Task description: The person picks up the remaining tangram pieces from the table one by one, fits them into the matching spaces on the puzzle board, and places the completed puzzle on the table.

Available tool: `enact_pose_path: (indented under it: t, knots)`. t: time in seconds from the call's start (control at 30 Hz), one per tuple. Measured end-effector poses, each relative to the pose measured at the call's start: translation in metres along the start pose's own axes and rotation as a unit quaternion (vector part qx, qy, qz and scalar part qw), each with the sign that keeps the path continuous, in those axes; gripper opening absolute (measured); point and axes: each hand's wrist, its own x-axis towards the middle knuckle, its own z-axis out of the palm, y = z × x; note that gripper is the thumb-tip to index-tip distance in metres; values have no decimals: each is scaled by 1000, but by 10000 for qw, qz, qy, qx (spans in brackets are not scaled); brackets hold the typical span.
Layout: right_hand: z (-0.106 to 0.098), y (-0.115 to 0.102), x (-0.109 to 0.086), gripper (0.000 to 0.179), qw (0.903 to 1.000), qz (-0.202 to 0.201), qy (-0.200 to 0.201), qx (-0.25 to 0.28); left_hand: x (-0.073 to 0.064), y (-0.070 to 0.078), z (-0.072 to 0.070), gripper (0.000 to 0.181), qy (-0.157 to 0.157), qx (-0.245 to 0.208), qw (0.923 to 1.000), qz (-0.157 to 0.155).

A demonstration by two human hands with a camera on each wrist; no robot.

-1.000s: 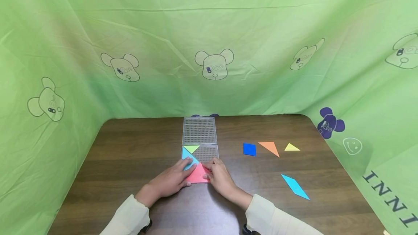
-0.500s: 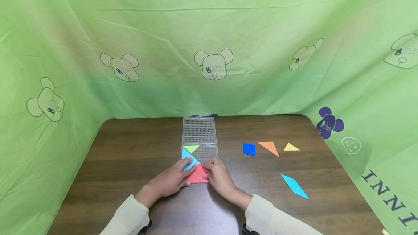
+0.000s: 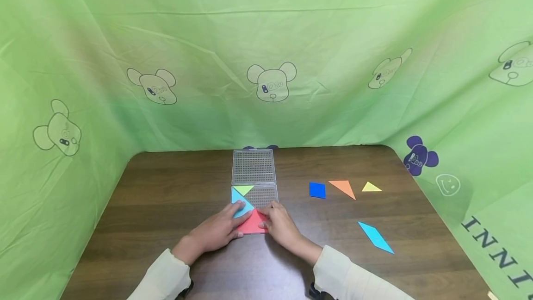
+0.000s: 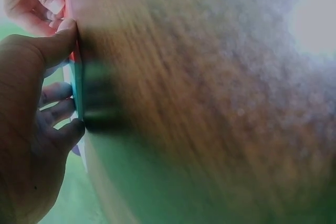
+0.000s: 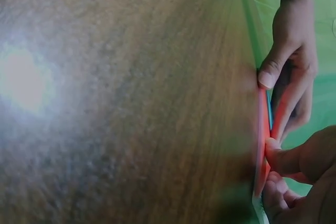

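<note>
A clear tangram case [image 3: 261, 196] with a grid pattern lies unfolded on the table, its lid [image 3: 254, 166] to the back. Inside its near half are a light green triangle [image 3: 244, 189], a light blue triangle [image 3: 241, 203] and a red triangle [image 3: 253, 222]. My left hand [image 3: 216, 229] spreads over the case's left side, fingers resting on the blue and red triangles, thumb at the near edge. My right hand [image 3: 282, 228] has its fingers bent at the red triangle's right side, thumb and forefinger on it. Both hands also show in the right wrist view, pressed to the red triangle [image 5: 262, 124].
To the right lie a dark blue square [image 3: 317, 190], an orange triangle [image 3: 343, 189], a small yellow triangle [image 3: 371, 187] and a light blue parallelogram [image 3: 375, 237]. A green printed curtain [image 3: 200, 119] surrounds the brown wooden table [image 3: 166, 184] at the back and sides.
</note>
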Motion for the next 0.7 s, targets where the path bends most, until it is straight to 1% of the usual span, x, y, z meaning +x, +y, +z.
enact_pose_path:
  t: [0.13,0.23,0.33,0.4,0.53,0.63,0.7]
  knots:
    - [-4,2,1,40,9996,12,-250,124,1,0,0,60,2,5,10000,-17]
    - [-9,4,1,40,9983,25,-454,361,1,1,0,60,27,28,10000,6]
    - [-16,6,-2,38,9964,90,-590,610,1,2,0,59,81,101,9999,91]
    - [-24,8,-6,36,9964,116,-569,624,1,2,0,59,103,152,9998,116]
    - [-47,16,-18,33,9984,227,-326,403,1,3,-2,59,48,127,9999,42]
    - [-68,29,-29,30,9985,456,-214,195,0,3,-2,60,-14,131,9999,-10]
    - [-82,40,-37,29,9981,595,-170,-40,0,3,-2,60,-17,174,9998,16]
